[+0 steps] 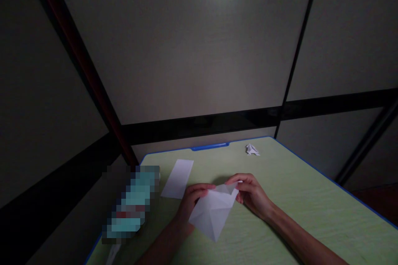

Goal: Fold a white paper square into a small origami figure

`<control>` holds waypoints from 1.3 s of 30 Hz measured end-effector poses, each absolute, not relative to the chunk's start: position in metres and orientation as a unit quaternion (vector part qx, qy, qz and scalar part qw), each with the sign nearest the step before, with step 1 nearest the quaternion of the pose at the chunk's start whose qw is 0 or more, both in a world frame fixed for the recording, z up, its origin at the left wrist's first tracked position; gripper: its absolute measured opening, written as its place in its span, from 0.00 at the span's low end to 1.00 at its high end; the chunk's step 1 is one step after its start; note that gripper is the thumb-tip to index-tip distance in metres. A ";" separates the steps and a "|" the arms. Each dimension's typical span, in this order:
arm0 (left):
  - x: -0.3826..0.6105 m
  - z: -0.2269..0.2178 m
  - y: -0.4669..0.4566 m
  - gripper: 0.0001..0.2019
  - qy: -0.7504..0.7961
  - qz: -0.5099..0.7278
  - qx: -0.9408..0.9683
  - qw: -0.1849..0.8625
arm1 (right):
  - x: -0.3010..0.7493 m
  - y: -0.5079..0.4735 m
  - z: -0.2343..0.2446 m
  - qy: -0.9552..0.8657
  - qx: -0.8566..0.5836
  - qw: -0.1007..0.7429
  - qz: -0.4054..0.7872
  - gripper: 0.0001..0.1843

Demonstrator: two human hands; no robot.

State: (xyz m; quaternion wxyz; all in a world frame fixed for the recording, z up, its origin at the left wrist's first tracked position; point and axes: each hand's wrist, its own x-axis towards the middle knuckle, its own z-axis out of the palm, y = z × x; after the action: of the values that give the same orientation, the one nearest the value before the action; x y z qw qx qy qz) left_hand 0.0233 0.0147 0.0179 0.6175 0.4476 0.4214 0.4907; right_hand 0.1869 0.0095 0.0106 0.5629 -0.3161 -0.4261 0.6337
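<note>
A creased sheet of white paper (214,211) is held up between my two hands, above the table. My left hand (194,198) pinches its upper left edge between thumb and fingers. At the upper right, my right hand (250,192) grips a corner that is partly folded over. Fold lines fan out across the sheet, and one point hangs down toward me. Some fingertips are hidden behind the paper.
The light green table (280,174) has a blue rim and a blue handle (210,147) at its far edge. A flat white paper strip (178,178) lies left of my hands. A small folded paper figure (251,149) sits far right. A pixelated device (132,203) stands left. Panelled doors (199,49) rise behind.
</note>
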 end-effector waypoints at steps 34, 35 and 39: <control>0.037 -0.001 0.013 0.11 0.410 0.428 0.559 0.580 | 0.166 0.002 0.013 -0.412 -0.432 0.581 0.553 0.10; 0.037 0.001 0.012 0.11 0.410 0.423 0.560 0.583 | 0.167 0.002 0.013 -0.410 -0.436 0.581 0.552 0.10; 0.038 0.003 0.011 0.10 0.404 0.414 0.558 0.594 | 0.166 0.002 0.011 -0.414 -0.438 0.575 0.553 0.09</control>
State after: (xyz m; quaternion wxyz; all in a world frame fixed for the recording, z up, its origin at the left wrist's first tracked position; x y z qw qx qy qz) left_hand 0.0381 0.0111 0.0034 0.5944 0.5584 0.4042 0.4141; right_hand 0.1662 0.0025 0.0108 0.5750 -0.4379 -0.4142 0.5532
